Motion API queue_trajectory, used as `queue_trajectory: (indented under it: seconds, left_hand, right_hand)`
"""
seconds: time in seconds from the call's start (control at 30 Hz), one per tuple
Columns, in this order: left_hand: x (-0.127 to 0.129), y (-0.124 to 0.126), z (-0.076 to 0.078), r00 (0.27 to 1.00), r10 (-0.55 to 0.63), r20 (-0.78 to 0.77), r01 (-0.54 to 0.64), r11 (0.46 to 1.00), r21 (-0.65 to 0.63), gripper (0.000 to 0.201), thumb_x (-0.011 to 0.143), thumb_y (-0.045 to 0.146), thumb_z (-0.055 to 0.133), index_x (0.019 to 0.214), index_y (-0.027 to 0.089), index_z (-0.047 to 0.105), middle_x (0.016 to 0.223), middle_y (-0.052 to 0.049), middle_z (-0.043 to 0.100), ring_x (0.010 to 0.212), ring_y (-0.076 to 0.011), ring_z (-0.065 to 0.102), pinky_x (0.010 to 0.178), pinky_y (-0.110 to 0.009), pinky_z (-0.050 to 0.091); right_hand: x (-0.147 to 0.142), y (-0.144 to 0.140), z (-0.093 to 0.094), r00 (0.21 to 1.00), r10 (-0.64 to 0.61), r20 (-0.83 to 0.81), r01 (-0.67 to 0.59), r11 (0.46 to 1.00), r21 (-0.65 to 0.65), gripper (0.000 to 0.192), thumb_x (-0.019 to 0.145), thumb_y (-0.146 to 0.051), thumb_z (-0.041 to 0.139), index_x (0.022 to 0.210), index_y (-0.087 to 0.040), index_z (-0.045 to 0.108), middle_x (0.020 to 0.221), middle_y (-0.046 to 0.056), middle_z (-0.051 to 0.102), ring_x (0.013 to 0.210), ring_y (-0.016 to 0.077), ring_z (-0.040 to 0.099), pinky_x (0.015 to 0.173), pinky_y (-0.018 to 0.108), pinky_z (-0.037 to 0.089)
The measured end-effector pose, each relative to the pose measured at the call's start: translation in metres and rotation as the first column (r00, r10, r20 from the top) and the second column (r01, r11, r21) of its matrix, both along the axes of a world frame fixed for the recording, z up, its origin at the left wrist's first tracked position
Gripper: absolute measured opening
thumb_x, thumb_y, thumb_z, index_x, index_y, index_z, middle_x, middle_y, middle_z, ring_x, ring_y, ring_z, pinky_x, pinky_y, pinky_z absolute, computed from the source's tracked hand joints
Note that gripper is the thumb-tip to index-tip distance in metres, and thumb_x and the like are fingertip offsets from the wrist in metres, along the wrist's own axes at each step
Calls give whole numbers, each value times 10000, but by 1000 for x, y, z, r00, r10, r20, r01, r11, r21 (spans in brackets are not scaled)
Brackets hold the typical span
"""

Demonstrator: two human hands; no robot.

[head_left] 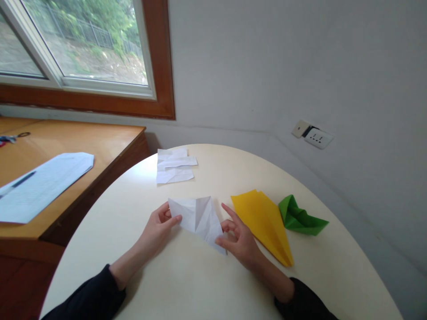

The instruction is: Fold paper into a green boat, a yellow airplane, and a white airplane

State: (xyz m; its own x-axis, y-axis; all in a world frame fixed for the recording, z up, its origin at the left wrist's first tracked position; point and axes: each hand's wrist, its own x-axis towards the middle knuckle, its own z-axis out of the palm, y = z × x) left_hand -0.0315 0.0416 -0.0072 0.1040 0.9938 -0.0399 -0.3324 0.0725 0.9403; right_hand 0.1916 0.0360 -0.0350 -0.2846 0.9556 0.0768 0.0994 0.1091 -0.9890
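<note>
A white creased paper (198,215) lies on the round cream table (200,275), partly folded into a pointed shape. My left hand (159,227) pinches its left edge between thumb and fingers. My right hand (238,238) grips its lower right corner, index finger stretched out. Both sleeves are dark.
A yellow folded paper plane (265,222) lies just right of my right hand, with a green folded paper boat (300,218) beyond it. Crumpled white sheets (175,165) sit at the table's far side. A wooden desk (100,142) at left carries a printed sheet (40,184). Wall sockets (313,134) at right.
</note>
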Motion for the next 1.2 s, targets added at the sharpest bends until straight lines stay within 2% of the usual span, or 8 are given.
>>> queue_trajectory:
  seconds: [0.17,0.27,0.37,0.6,0.73,0.87,1.0,1.2]
  left_hand:
    - [-1,-1,4,991,23,134,-13,997,-78,346,651,223,728,977,155,635,860,-58,715,788,-184,656,735,-268,484]
    - [0,0,5,981,39,191,-16,993,-120,356,637,207,735,971,146,630,864,-62,715,794,-187,661,722,-259,497]
    - [2,0,4,971,36,237,-1,989,-146,381,627,200,745,982,147,618,849,-60,715,792,-186,665,695,-248,507]
    - [3,-2,1,964,8,264,29,991,-134,356,677,198,729,1005,160,593,808,-41,710,748,-163,671,675,-233,520]
    - [4,-2,2,959,22,282,17,991,-133,355,667,189,738,988,157,591,796,-26,704,722,-137,665,662,-197,518]
    - [9,-3,2,929,89,360,-21,982,-188,340,673,121,712,984,155,579,829,-20,697,679,-97,653,648,-158,513]
    - [17,-6,0,888,150,435,-27,961,-277,532,690,65,678,1165,194,477,927,-34,689,725,-95,659,673,-160,518]
    - [28,-15,-1,928,81,363,34,954,-299,860,664,126,733,1367,255,255,965,-46,681,734,-139,669,669,-214,522]
  right_hand:
    - [1,-6,2,990,87,114,-100,988,116,1001,630,-359,768,1414,-220,161,883,23,636,861,184,607,806,349,490]
    - [1,-10,2,976,23,216,-94,941,324,788,722,-362,694,1375,-219,276,1030,93,629,968,222,603,903,404,461]
    - [0,-14,0,966,-67,251,-69,865,497,582,799,-324,610,1319,-213,373,1135,140,593,979,237,614,882,386,489]
    - [-2,-27,-1,945,-139,296,-84,772,630,694,808,-255,580,1398,-248,216,1237,127,539,1013,218,608,833,320,528]
    - [1,-33,7,922,-128,365,-193,667,720,692,822,-306,541,1411,-226,188,1269,136,510,1169,272,507,956,397,450]
    - [-1,-32,9,905,-101,412,-274,602,750,883,738,-471,639,1419,-221,135,1308,157,481,1196,334,476,993,468,404]
    - [-3,-31,-1,906,-205,370,-181,602,778,752,815,-326,593,1417,-266,146,1197,120,580,1119,301,554,951,453,457]
    - [-1,-30,-28,908,-376,184,114,643,757,556,874,-269,472,1386,-267,256,1142,119,595,1055,276,590,865,435,523]
